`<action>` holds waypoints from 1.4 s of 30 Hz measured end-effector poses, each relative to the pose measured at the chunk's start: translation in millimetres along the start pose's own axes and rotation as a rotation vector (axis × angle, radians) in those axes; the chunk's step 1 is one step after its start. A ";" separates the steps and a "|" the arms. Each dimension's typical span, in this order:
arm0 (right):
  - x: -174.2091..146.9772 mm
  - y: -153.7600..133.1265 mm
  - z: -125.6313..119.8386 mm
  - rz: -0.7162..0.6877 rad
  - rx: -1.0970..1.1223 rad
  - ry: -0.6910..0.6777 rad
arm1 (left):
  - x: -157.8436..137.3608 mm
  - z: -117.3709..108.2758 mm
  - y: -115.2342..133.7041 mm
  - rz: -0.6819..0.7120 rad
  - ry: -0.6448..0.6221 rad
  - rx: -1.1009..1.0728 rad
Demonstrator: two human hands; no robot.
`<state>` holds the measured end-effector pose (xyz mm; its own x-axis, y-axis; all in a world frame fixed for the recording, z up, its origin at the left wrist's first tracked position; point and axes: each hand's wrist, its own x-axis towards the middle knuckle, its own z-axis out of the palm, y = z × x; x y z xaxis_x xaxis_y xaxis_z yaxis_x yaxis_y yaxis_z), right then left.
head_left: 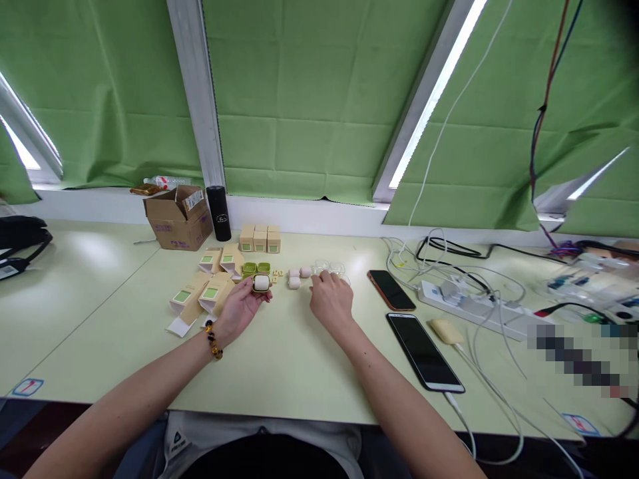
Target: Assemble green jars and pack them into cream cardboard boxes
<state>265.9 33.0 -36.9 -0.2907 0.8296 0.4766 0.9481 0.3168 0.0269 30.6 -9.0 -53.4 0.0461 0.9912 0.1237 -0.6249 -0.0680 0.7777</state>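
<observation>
My left hand (238, 311) holds a small green case with a white, rounded insert (261, 283) in it, closed around its sides. My right hand (331, 298) reaches down at several clear plastic pieces (337, 268); its fingers are curled and the fingertips are hidden, so what they pinch cannot be made out. Between the hands lie several small pinkish-white rounded blocks (294, 283). Just behind my left hand stand two open green cases (263, 267), beside tiny yellowish pieces (275, 274). Several opened kraft boxes (215, 293) lie to the left.
Three closed kraft boxes (260, 238) stand farther back, near a black tumbler (218, 214) and an open cardboard carton (178, 219). To the right are two phones (424, 352), a beige charging device (446, 330), a white power strip (474, 311) and tangled cables.
</observation>
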 end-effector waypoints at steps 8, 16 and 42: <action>14.3 52.3 -14.8 0.227 -0.219 -0.208 | -0.4 1.8 -0.8 0.013 -0.003 -0.030; 17.1 47.1 -32.0 0.232 0.363 -0.392 | 0.3 1.3 -0.8 0.033 -0.013 -0.036; -11.6 -48.4 6.2 0.123 1.995 -0.258 | -1.9 5.9 1.7 0.006 -0.059 -0.180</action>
<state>222.6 10.9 -49.2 -0.4276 0.8589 0.2820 -0.4305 0.0808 -0.8990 34.0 -11.7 -48.7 0.0840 0.9821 0.1685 -0.7544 -0.0478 0.6547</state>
